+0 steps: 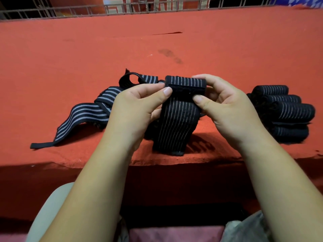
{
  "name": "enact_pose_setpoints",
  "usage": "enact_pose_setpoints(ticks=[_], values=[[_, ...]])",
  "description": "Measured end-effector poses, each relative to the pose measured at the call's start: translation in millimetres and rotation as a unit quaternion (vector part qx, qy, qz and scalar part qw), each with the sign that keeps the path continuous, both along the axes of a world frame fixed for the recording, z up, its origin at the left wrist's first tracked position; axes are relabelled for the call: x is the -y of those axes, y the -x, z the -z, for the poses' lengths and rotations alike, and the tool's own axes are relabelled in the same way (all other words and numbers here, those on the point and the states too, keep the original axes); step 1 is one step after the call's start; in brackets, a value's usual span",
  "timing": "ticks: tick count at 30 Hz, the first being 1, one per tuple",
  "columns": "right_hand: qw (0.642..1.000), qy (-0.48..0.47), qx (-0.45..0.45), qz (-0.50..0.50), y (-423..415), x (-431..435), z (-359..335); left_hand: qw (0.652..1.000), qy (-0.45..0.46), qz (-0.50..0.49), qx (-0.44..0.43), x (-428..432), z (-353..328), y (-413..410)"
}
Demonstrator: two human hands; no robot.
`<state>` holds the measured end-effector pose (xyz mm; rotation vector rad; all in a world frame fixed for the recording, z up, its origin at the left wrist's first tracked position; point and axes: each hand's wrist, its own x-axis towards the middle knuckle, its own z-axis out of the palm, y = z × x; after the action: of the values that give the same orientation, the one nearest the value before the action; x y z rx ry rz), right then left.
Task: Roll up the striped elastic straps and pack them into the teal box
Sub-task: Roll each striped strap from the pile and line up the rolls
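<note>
Left grip (138, 105) and right grip (225, 105) pinch opposite ends of the partly rolled strap (176, 123) at the bench (157, 41) near edge; loose tail hangs toward the person.

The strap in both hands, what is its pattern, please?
The strap is black with thin pale stripes; head view.

Red felt table cover (70, 49), ragged at near edge. Dark smudge (169, 55) on cover, just right of centre. Thin dark slit (167, 33) farther back on cover. Grey wire rail (70, 12) along cover's far edge. Beyond it, orange-red panel (145, 4) and blue-white patterned cloth (304, 0) at far right. Below cover's near edge: pale rounded shape (52, 206) left, pink fabric (174, 234) centre, grey fabric (244, 227) right.
</note>
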<state>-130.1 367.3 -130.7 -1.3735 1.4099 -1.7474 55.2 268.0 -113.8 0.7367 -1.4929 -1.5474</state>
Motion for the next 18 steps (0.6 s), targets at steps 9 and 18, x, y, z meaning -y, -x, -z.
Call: enact_pose_setpoints(ticks=[9,18], values=[[0.999,-0.002,0.043,0.007,-8.7,3.6,3.8,1.000,-0.009,-0.018,-0.018,-2.7,3.0,2.2],[0.995,-0.036,0.091,-0.017,-5.0,0.4,-0.1,0.999,0.033,0.005,-0.038,2.1,5.4,3.2]])
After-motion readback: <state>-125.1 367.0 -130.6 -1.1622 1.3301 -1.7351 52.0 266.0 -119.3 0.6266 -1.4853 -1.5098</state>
